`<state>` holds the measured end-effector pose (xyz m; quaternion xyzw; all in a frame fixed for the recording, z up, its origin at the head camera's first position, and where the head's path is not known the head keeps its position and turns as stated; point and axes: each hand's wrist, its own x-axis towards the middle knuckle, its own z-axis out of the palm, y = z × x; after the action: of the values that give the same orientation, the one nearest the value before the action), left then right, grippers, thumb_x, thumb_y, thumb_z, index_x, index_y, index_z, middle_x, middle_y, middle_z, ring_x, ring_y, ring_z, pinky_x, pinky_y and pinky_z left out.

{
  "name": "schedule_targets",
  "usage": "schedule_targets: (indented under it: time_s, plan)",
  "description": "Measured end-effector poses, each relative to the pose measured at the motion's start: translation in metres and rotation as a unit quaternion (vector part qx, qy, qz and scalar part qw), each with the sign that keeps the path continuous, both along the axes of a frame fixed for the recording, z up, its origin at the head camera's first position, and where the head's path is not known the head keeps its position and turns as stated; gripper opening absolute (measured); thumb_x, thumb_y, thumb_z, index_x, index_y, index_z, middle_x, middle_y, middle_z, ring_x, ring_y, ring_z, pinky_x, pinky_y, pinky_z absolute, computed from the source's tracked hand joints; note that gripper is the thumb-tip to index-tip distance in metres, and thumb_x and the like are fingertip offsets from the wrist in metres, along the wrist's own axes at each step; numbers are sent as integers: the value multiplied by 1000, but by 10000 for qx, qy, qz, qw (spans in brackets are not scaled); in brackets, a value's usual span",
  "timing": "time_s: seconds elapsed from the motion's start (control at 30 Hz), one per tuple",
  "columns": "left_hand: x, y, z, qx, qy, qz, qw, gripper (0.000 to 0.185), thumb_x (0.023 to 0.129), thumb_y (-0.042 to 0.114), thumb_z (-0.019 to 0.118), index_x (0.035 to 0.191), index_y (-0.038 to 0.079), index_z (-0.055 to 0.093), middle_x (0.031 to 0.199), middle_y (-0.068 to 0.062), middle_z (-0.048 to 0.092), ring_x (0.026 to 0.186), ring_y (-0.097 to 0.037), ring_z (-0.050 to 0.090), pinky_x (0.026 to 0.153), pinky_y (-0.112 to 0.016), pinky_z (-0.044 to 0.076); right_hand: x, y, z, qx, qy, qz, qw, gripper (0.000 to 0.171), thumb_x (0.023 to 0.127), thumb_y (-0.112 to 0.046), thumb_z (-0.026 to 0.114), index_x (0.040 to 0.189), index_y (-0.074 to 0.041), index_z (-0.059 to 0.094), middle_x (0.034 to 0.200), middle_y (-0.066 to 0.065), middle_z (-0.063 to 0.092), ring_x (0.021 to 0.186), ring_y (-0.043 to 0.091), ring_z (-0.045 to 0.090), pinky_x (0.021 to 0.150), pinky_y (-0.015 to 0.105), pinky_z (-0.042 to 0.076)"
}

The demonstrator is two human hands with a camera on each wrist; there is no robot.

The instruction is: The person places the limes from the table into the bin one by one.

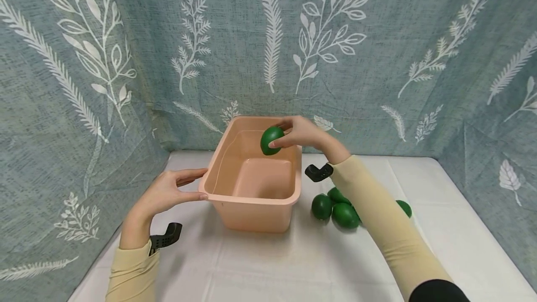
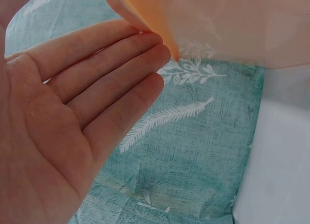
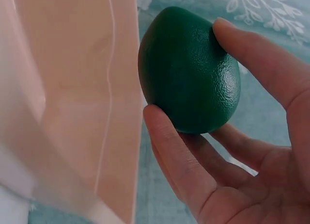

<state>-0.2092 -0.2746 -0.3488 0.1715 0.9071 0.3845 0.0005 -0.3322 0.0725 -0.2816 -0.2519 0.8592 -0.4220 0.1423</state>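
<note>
Left hand: the left hand (image 1: pixel 168 192) is laid against the near-left rim corner of the peach plastic tub (image 1: pixel 235 216) — fingers (image 2: pixel 111 54) straight and together, thumb on top, nothing gripped.
Loose fruit: a cluster of green avocados (image 1: pixel 337 209) is seen on the white tablecloth (image 1: pixel 293 269), just right of the tub and partly hidden by the right sleeve (image 1: pixel 386 227).
Right hand: a green avocado (image 1: pixel 271 140) is pinched by the right hand (image 1: pixel 299 133) between thumb and curled fingers — held above the tub's far right part.
Backdrop: a teal leaf-print cloth (image 1: pixel 377 59) is hung behind.
</note>
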Motion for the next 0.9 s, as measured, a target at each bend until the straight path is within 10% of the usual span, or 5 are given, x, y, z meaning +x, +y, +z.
schedule_targets:
  time_s: [0.3, 0.9]
  plan:
    - [-4, 5, 0, 3, -59, -70, 10000, 67, 77, 44, 77, 135, 19, 56, 135, -4, 56, 128, -33, 49, 103, -50, 46, -2, -7, -7, -235, -56, -116, 9996, 59, 82, -28, 76, 134, -11, 54, 129, 12, 59, 112, 23, 62, 87, 32, 58]
    - [2, 3, 2, 63, -98, -5, 9999, 65, 77, 43, 77, 135, 21, 55, 135, -3, 57, 128, -33, 49, 102, -47, 47, 16, 74, -22, -199, 138, -472, 9986, 64, 82, -42, 73, 137, -16, 52, 133, 10, 56, 122, 29, 54, 97, 45, 52]
